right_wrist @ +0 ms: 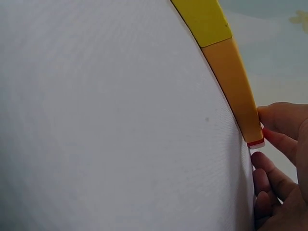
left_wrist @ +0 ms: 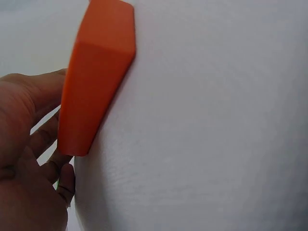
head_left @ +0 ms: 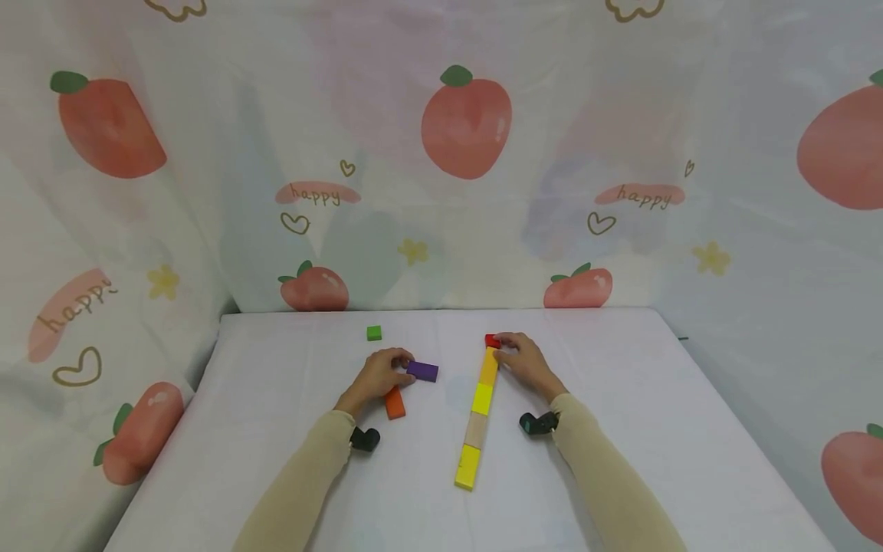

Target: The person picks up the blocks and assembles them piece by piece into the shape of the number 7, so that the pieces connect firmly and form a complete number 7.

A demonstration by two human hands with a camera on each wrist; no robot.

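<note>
A row of blocks runs away from the person: a yellow block [head_left: 467,466], a pale wooden block [head_left: 476,429], another yellow block [head_left: 482,399], an orange-yellow block [head_left: 488,366] and a red block [head_left: 492,340] at the far end. My right hand [head_left: 527,360] pinches the red block, thumb beside the orange-yellow block [right_wrist: 236,91]. To the left, my left hand [head_left: 378,377] holds the left end of a purple block [head_left: 423,372] between thumb and fingers. An orange block [head_left: 395,403] lies just below that hand; in the left wrist view the orange block [left_wrist: 94,82] covers part of the fingers.
A small green block [head_left: 374,333] sits near the back of the white-covered table [head_left: 621,460], beyond the left hand. Fruit-printed cloth [head_left: 386,153] hangs behind the table and along both sides. Each wrist carries a small black camera [head_left: 538,424].
</note>
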